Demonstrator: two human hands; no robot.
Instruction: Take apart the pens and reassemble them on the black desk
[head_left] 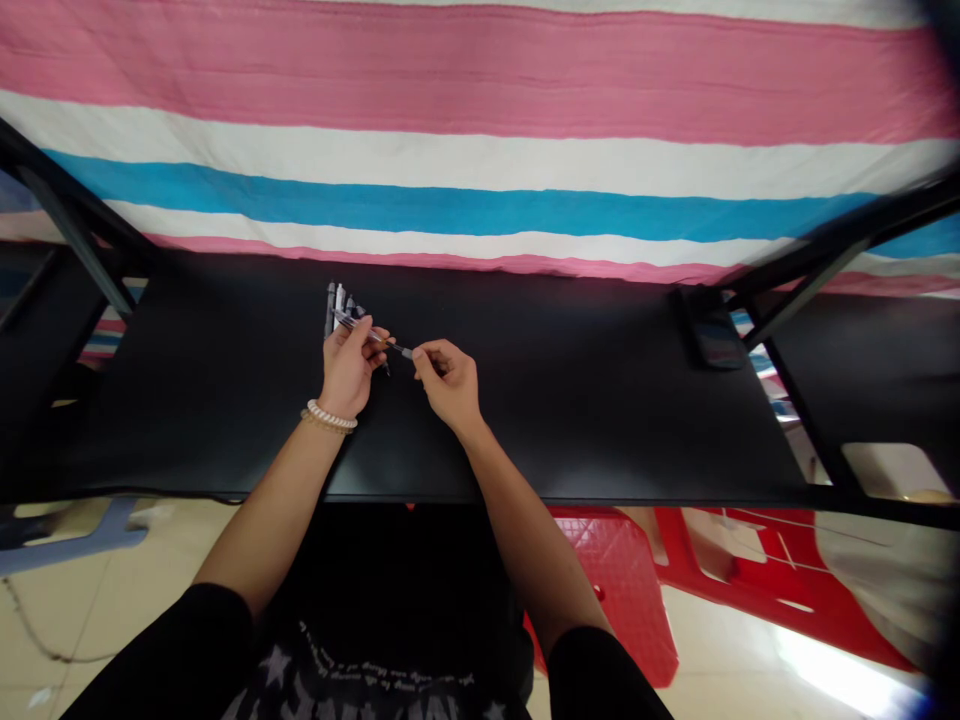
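Note:
Slightly left of the middle of the black table, my left hand [349,365] is closed around the clear barrel of a slim pen [373,337]. My right hand [451,382] pinches a small greyish piece at the pen's right end. Between the two hands a thin dark section shows; I cannot tell whether the end piece is a cap, a grip or part of the refill. Just beyond my left fingers lie several more pens, among them a white one [340,297] and a dark one [330,305]. My left hand partly covers them.
The black table [585,400] has a phone-like dark object [711,328] at its right. A striped cloth [480,90] hangs behind, with black metal frame bars [79,235] at both sides. Under the near edge are a red stool [607,580] and a red chair [780,580].

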